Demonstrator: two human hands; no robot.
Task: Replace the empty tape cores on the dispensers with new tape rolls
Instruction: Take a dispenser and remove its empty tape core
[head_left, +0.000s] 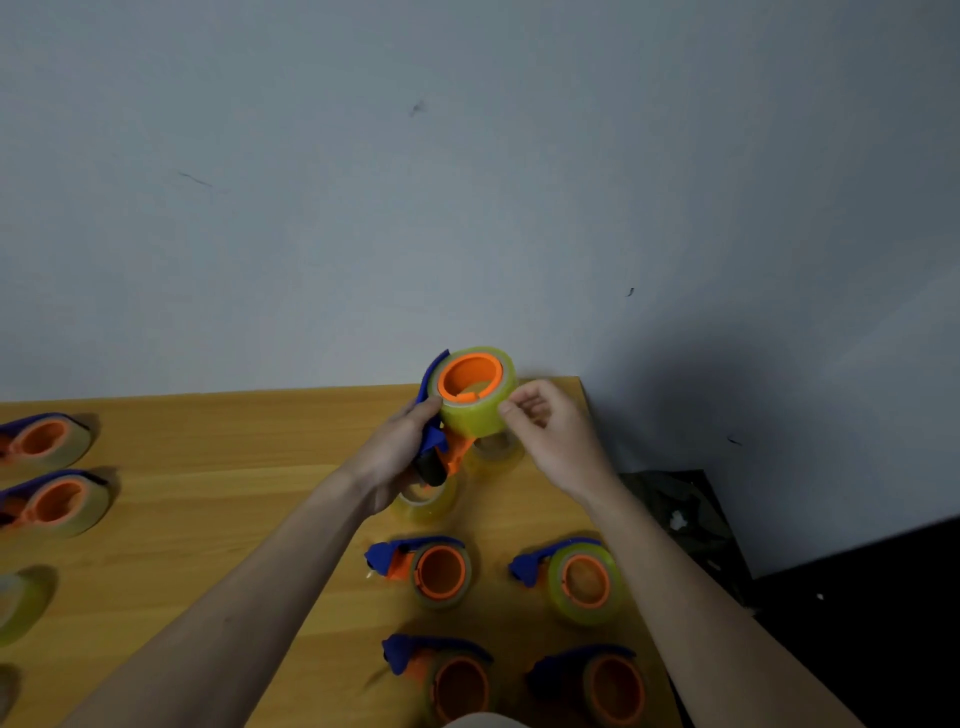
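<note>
I hold a blue and orange tape dispenser (435, 439) above the far end of the wooden table (218, 493). My left hand (397, 457) grips its blue body from the left. A full yellowish tape roll (480, 415) sits on the dispenser's orange hub. My right hand (545, 431) touches the roll's right side with curled fingertips. Two loose tape rolls lie on the table under my hands, one (423, 506) below my left hand and another (496, 449) under the dispenser, both partly hidden.
Several more dispensers lie near me: one (428, 569) with a thin core, one (576, 577) with a full roll, two (452, 675) at the bottom edge. Two dispensers (49, 501) lie far left. The table's right edge drops to a dark floor (857, 597). A grey wall stands behind.
</note>
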